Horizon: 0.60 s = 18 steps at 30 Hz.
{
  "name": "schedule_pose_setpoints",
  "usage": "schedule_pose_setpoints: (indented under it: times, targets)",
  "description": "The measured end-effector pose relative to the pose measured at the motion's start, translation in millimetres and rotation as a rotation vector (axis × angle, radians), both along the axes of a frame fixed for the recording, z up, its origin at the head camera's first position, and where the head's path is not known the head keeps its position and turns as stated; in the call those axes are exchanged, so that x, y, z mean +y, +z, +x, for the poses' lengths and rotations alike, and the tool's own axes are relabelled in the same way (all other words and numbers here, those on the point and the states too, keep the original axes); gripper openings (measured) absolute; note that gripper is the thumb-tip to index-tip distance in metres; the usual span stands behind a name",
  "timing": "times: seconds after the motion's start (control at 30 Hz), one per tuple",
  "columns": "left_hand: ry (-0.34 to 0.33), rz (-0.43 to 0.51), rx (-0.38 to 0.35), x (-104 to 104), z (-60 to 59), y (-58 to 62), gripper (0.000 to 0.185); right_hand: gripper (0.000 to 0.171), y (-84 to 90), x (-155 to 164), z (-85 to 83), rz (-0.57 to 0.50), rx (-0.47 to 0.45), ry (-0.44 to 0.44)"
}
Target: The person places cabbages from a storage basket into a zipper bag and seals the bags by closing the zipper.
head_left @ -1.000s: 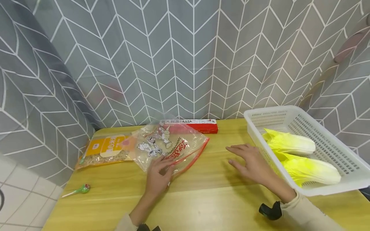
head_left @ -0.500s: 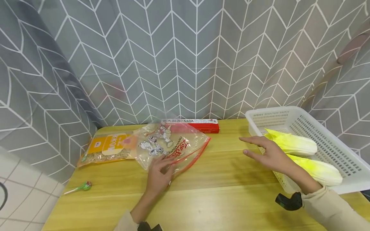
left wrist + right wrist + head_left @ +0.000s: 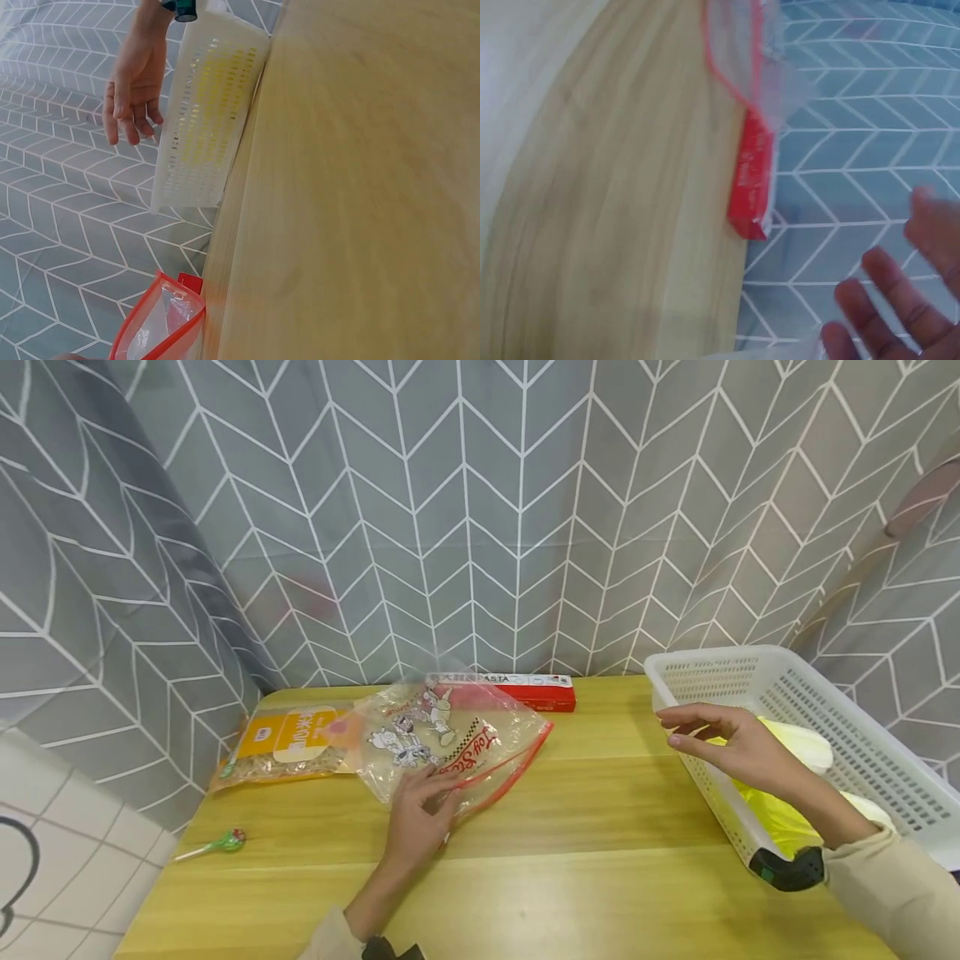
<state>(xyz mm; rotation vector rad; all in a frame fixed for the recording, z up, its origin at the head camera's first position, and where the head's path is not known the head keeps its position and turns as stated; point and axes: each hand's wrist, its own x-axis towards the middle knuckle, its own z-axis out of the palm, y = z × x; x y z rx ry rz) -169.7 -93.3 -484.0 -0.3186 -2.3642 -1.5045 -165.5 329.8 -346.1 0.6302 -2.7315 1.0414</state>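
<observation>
My left hand (image 3: pixel 420 818) holds the near edge of a clear plastic bag (image 3: pixel 487 760), fingers and thumb at its red-rimmed mouth. The bag has cartoon figures and red lettering; its mouth gapes in the left wrist view, where the bag (image 3: pixel 165 315) shows at the bottom. My right hand (image 3: pixel 738 747) hangs over the left rim of a white plastic basket (image 3: pixel 701 658), fingers slightly bent and holding nothing. Two yellow-and-white napa cabbages (image 3: pixel 798 747) lie in the basket, partly hidden by the right hand and forearm.
A red-and-white pasta box (image 3: pixel 547 693) lies at the table's back edge, partly behind the bag. An orange packet (image 3: pixel 288 739) of grain lies left of the bag. Nearer the left edge is a green-wrapped lollipop (image 3: pixel 228 841). A patterned grey curtain (image 3: pixel 525 527) hangs behind the table.
My right hand has moved right, from above the table to over the basket's rim. The left hand stays at the bag's mouth. The head view has shifted slightly.
</observation>
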Motion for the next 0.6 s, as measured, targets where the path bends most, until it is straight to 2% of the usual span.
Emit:
schedule_pose_setpoints:
  times: [0.13, 0.37, 0.6]
  targets:
    - [-0.002, -0.003, -0.005, 0.2, 0.1, 0.1, 0.019, 0.031, 4.0, 12.5, -5.8, 0.011, -0.008, -0.054]
    - [-0.004, -0.010, 0.001, 0.7, 0.1, 0.5, 0.015, 0.033, 11.3, 35.2, -12.5, 0.000, -0.033, -0.098]
    - [0.004, -0.009, -0.008, 0.6, 2.2, 1.9, 0.018, 0.033, 11.3, 62.6, -20.7, 0.014, -0.051, -0.141]
